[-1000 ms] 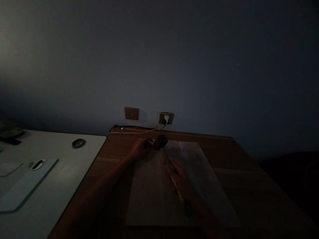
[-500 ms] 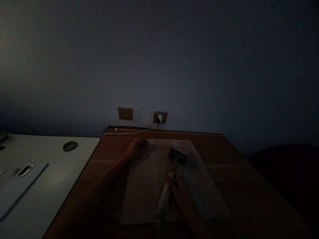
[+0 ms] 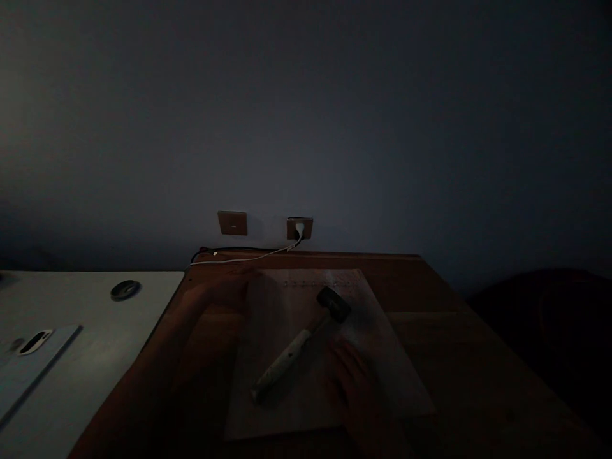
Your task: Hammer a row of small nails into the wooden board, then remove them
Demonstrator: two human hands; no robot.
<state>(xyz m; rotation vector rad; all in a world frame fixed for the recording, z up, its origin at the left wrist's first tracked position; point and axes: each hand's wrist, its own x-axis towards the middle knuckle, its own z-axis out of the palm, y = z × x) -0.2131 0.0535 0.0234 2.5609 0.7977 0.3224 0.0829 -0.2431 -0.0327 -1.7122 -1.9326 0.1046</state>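
A mallet (image 3: 334, 305) with a dark head and a pale, wrapped-looking handle (image 3: 282, 363) lies slantwise on a light flat board (image 3: 268, 421). To the right of the handle is my right hand (image 3: 351, 376), its fingers stretched over the board and apart from the mallet. My left hand (image 3: 234, 290) is at the board's far left corner; darkness and blur hide how its fingers are set. Along the board's far edge runs a row of small shiny points (image 3: 313, 283), too small to name.
The board rests on a brown wooden table (image 3: 425, 331) against a grey wall. A white cable (image 3: 248, 259) runs to a wall socket (image 3: 299, 228). At left, a white table (image 3: 157, 280) bears a roll of tape (image 3: 125, 290) and a pale flat panel with an oval handle slot (image 3: 36, 342).
My right hand has let go of the mallet, which now lies slanted on the board. My left hand has moved left to the board's corner. The view has shifted slightly.
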